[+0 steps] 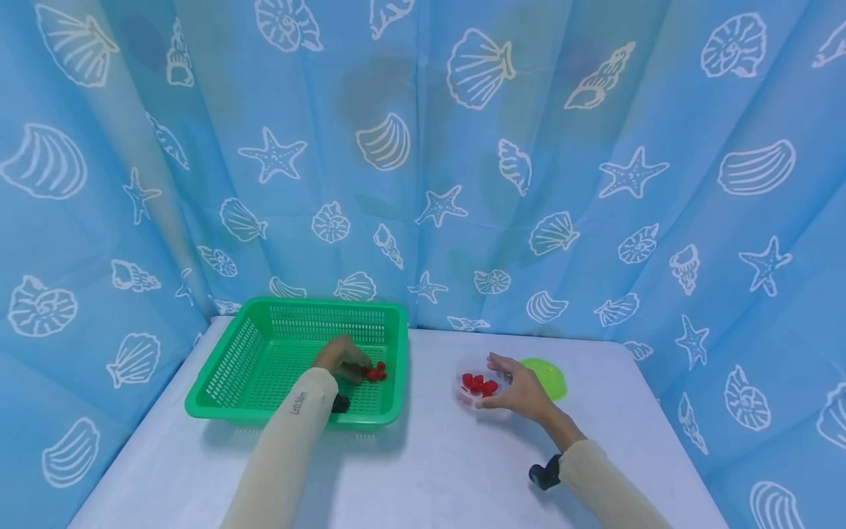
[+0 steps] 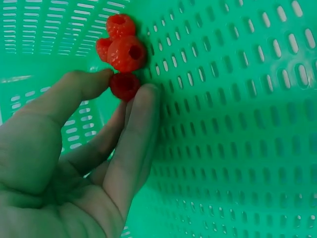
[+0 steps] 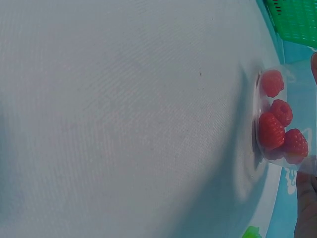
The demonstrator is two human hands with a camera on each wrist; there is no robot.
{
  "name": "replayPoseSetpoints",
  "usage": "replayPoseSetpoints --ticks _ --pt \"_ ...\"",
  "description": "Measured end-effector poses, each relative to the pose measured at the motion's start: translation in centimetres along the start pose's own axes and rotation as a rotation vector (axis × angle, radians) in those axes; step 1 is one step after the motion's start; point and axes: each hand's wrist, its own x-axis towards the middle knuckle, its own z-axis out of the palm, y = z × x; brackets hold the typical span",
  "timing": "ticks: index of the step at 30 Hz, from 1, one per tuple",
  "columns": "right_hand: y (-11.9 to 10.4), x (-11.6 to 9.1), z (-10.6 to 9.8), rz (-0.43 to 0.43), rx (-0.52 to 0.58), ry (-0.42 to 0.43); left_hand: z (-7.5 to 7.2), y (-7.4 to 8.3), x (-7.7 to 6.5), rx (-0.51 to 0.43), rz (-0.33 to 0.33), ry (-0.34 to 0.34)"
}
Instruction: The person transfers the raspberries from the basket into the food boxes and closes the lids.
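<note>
Inside the green basket [image 1: 228, 411], my left hand [image 1: 344, 356] pinches a raspberry [image 2: 123, 87] between thumb and fingers, close to the perforated side wall. Just beyond the fingertips, further raspberries [image 2: 128, 53] lie bunched against that wall. My right hand [image 1: 521, 389] holds a small clear plastic container [image 1: 463, 400] on the table, its thumb and fingers spread around the sides. Several red raspberries [image 3: 271, 130] sit in the container. In the right wrist view, only bits of the right hand show at the edge.
A light-green lid [image 1: 548, 378] lies on the white-covered table [image 1: 423, 470], behind and to the right of the right hand. A blue curtain [image 1: 423, 162] with white shell prints stands behind the table and along both sides.
</note>
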Motion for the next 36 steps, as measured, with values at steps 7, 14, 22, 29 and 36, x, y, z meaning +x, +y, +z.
replayPoseSetpoints --ticks 7,14,22,29,36 --pt "-0.2 -0.1 -0.1 0.002 0.002 -0.004 -0.7 0.8 0.2 0.147 0.072 0.046" --pt "-0.1 0.0 -0.1 0.005 -0.007 0.000 -0.8 2.7 -0.4 0.082 0.198 0.069" --pt "-0.1 0.0 0.0 -0.001 -0.024 -0.003 -0.9 2.7 -1.1 -0.143 0.292 0.110" --pt "0.0 0.2 -0.1 -0.025 -0.028 -0.008 -0.8 3.2 -1.4 -0.148 0.341 0.136" --pt "0.2 0.1 0.1 -0.023 -0.012 -0.005 -0.2 4.2 -1.6 -0.141 0.367 0.186"
